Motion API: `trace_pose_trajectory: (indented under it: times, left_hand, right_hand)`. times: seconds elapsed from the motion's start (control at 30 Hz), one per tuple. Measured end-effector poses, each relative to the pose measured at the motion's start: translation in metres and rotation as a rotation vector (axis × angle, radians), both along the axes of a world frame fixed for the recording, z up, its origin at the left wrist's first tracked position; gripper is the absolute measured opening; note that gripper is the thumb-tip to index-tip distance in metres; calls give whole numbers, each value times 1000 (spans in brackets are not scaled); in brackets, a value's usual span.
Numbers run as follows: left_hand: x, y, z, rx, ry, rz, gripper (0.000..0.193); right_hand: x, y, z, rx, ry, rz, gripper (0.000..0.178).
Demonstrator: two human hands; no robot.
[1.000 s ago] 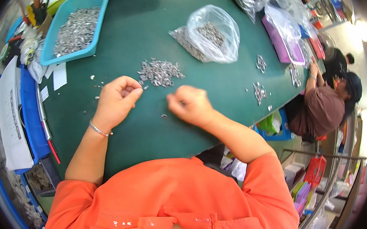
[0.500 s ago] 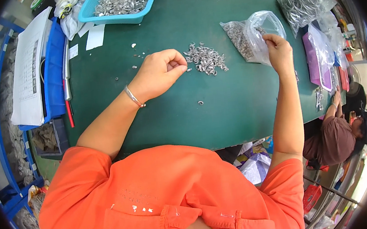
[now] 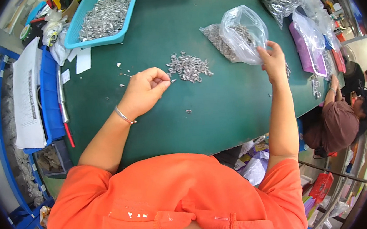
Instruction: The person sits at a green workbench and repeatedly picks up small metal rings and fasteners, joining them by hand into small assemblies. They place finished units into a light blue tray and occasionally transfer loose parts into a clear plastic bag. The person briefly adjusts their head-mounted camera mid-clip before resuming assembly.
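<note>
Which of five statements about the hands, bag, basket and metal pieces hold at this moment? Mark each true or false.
1. The right hand is at the near edge of the clear plastic bag. True.
2. The left hand is beside the pile of small metal pieces. True.
3. The clear plastic bag is empty. False: metal pieces show inside it.
4. The turquoise basket holds grey metal pieces. True.
5. The clear plastic bag lies to the left of the pile. False: it lies to the right, beyond the pile from the left hand.
</note>
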State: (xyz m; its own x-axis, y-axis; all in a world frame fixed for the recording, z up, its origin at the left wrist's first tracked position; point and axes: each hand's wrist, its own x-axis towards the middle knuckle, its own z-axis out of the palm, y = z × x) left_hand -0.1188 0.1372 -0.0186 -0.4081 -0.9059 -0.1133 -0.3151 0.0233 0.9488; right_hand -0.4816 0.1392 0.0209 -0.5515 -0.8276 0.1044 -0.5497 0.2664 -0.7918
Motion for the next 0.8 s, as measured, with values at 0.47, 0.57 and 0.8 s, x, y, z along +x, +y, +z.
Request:
trace_pose_trajectory:
  times: [0.47, 0.57, 0.8]
  left_hand:
    - [-32, -3, -21, -703, -331, -195, 28]
    - [-26, 16, -16, -590, -214, -170, 26]
    - [-24, 37, -11, -557, -153, -278, 15]
  right_hand:
    - [148, 47, -52, -352, 484, 936, 39]
    - [127, 67, -48, -268, 351, 885, 36]
    - [123, 110, -51, -255, 370, 837, 33]
